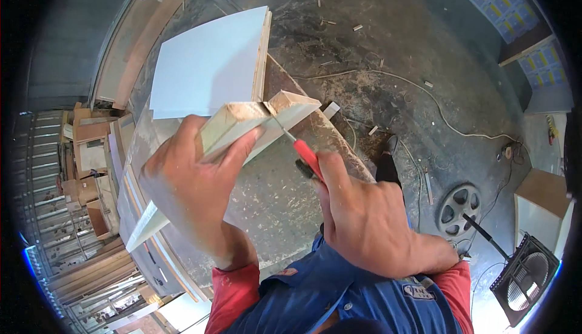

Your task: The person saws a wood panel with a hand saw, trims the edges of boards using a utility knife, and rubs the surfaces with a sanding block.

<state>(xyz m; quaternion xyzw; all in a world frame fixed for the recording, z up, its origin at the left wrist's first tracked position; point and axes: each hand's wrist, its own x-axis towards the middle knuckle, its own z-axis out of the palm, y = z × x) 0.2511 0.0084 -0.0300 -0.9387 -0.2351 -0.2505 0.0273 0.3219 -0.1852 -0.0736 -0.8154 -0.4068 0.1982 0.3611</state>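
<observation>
Our left hand [197, 167] is clamped around a pale wooden piece [225, 130], which we hold up above the stained desk [267, 210], in front of a stack of white panels [206, 64]. Our right hand [370, 222], apart from the left, is wrapped around a red-handled tool [308, 157], its thin metal shaft pointing up and left to a dark gap at the wood's end, though we cannot tell how far the tip goes in.
</observation>
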